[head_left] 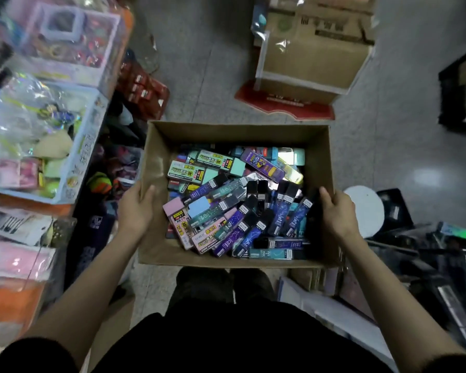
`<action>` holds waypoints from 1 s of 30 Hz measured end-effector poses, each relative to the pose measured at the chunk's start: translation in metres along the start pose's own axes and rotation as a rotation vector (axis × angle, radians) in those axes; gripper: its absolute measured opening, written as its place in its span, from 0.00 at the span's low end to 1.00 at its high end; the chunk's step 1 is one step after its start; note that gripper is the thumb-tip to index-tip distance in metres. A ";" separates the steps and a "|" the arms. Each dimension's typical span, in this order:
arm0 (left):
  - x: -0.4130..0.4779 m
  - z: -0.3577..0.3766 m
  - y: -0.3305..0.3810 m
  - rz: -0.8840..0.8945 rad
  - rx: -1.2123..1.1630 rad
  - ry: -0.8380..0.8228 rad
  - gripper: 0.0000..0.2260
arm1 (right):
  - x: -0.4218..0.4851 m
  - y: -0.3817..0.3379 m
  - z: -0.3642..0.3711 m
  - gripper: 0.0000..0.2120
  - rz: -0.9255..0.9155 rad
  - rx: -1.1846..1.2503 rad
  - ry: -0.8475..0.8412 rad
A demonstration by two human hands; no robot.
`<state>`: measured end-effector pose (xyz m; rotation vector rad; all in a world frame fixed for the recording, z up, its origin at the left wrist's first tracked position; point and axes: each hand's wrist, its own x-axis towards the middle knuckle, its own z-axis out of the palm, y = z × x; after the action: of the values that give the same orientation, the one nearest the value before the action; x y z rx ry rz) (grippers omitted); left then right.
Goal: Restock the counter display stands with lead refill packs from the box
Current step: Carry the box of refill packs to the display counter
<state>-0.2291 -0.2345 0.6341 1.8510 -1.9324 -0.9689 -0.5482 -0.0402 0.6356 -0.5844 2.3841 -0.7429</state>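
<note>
Box (pixel 156 162) of packs (pixel 234 200) held above the floor (pixel 199 76), near the body.
Left hand (pixel 136 211) and right hand (pixel 336 211) each grip a side wall, their undersides hidden; pack print blurs; mint, pink, purple, jumbled.

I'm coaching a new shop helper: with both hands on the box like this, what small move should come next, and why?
Probably set the box down on a steady surface. The left hand and right hand each grip a side wall, so neither is free to pick from the lead refill packs heaped inside.
</note>
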 end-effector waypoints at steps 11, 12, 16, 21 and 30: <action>0.213 0.009 0.113 -0.028 -0.096 0.056 0.11 | 0.226 -0.164 -0.007 0.09 -0.071 0.033 -0.012; 0.233 0.007 0.122 -0.030 -0.097 0.051 0.11 | 0.244 -0.179 -0.006 0.09 -0.069 0.022 -0.010; 0.325 -0.001 0.164 -0.024 -0.118 0.043 0.11 | 0.323 -0.245 -0.001 0.13 -0.067 -0.002 -0.040; 0.434 -0.009 0.209 -0.069 -0.136 0.072 0.13 | 0.419 -0.325 0.012 0.15 -0.073 -0.029 -0.016; 0.619 -0.005 0.275 -0.173 -0.122 0.167 0.09 | 0.616 -0.471 0.046 0.15 -0.167 -0.070 -0.116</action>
<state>-0.5159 -0.8469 0.6680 1.9841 -1.6037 -0.9273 -0.8681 -0.7477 0.6583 -0.8417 2.2819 -0.6784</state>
